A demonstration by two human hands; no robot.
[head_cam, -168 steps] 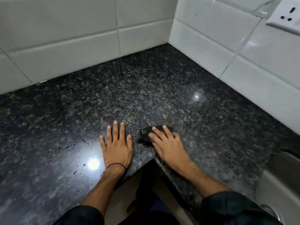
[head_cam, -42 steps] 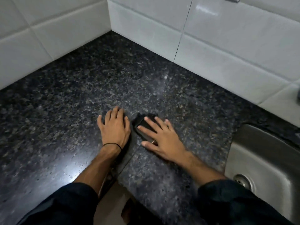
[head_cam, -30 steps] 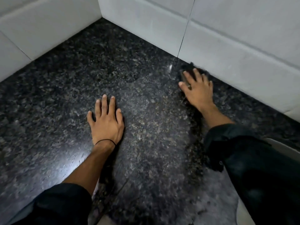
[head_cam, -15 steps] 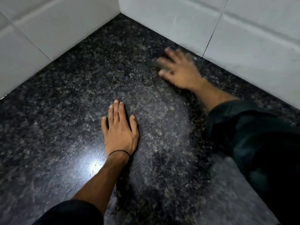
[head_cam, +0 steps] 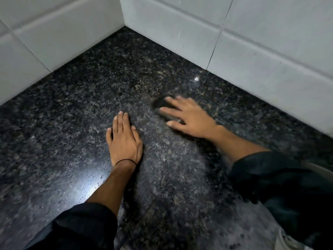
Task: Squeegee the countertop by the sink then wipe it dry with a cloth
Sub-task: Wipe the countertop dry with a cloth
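A dark speckled granite countertop (head_cam: pixel 86 109) fills the view, meeting white tiled walls at a corner. My right hand (head_cam: pixel 189 117) presses flat on a small dark cloth (head_cam: pixel 159 103), which shows only past the fingertips and is blurred by motion. My left hand (head_cam: pixel 124 139) lies flat on the counter, fingers together, holding nothing, a thin black band on its wrist. The two hands are about a hand's width apart. No squeegee is in view.
White wall tiles (head_cam: pixel 261 56) border the counter at the back left and back right. A strip of the sink rim (head_cam: pixel 322 168) shows at the right edge behind my dark sleeve. A bright light reflection (head_cam: pixel 95 184) shines on the counter by my left forearm.
My right hand has slid the cloth from beside the back wall toward me and toward my left hand. My left hand has stayed flat in place.
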